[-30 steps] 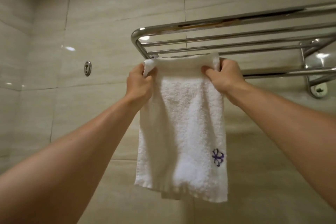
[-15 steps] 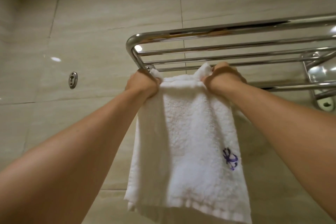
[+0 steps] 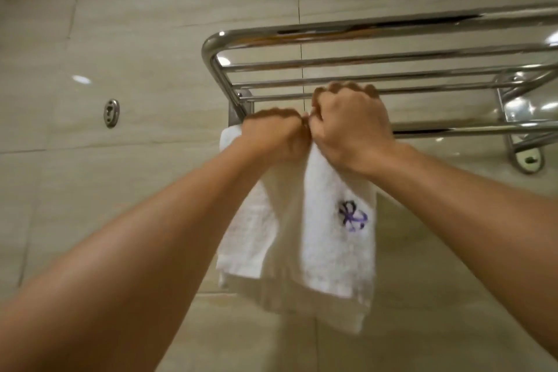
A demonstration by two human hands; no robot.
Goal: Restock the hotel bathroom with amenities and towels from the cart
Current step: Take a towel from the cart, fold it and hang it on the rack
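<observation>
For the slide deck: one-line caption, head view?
Left hand and right hand bunch white terry towel at chrome wall rack.

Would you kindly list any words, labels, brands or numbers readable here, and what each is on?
No readable text anywhere.
Towel: one purple and black stitched emblem, a symbol rather than letters, somewhat blurred.
Towel rack, wall tiles and wall fitting: no markings visible.
</observation>
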